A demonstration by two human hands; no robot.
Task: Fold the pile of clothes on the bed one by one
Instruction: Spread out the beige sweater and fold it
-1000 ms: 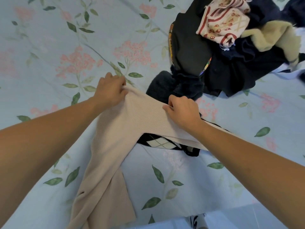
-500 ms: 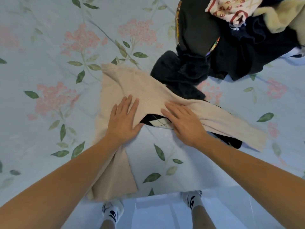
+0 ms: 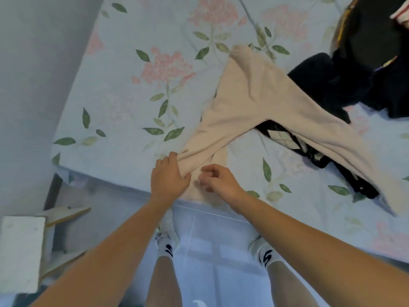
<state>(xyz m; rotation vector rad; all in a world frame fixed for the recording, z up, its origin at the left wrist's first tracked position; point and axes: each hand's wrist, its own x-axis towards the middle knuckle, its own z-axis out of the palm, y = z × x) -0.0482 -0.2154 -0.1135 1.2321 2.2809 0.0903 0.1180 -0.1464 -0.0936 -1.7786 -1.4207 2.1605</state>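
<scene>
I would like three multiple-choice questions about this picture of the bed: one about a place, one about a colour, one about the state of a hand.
1. Where does the argyle garment lie?
A. partly under the beige garment
B. on the floor
C. on the dark pile

2. What colour is the garment the left hand grips?
A. navy
B. beige
C. red

3. How is the right hand?
A. flat on the sheet
B. out of view
C. fingers curled just above the cloth

Answers: 1 A, the beige garment crosses over it. 2 B, the left hand's fingers bunch the beige cloth near the bed edge. 3 C, the fingers are bent, blurred, with no clear grip.
</scene>
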